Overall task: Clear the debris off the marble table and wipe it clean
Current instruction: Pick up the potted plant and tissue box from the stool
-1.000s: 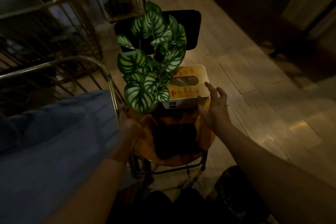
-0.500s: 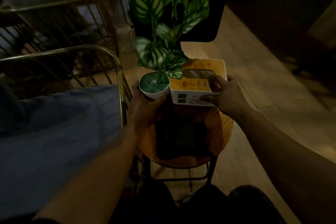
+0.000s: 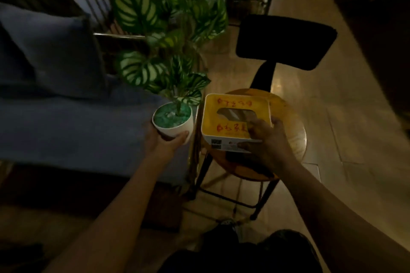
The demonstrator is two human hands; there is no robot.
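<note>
Now the left hand (image 3: 165, 142) curls under the small white round pot of a striped green plant (image 3: 172, 120), upright beside the round wooden stool (image 3: 292, 122). The right hand (image 3: 266, 139) pinches the near edge of the square white tissue box with yellow top (image 3: 230, 115). It is better to carry both level. The marble surface is not visible.

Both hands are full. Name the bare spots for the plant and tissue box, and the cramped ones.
Free: the blue seat cushion under the potted plant, between the back pillow and the brass rail; the round seat's far and right rim beyond the tissue box; the floor right of it. Crowded: a dark cloth covers the seat's near part, under the right hand.
</note>
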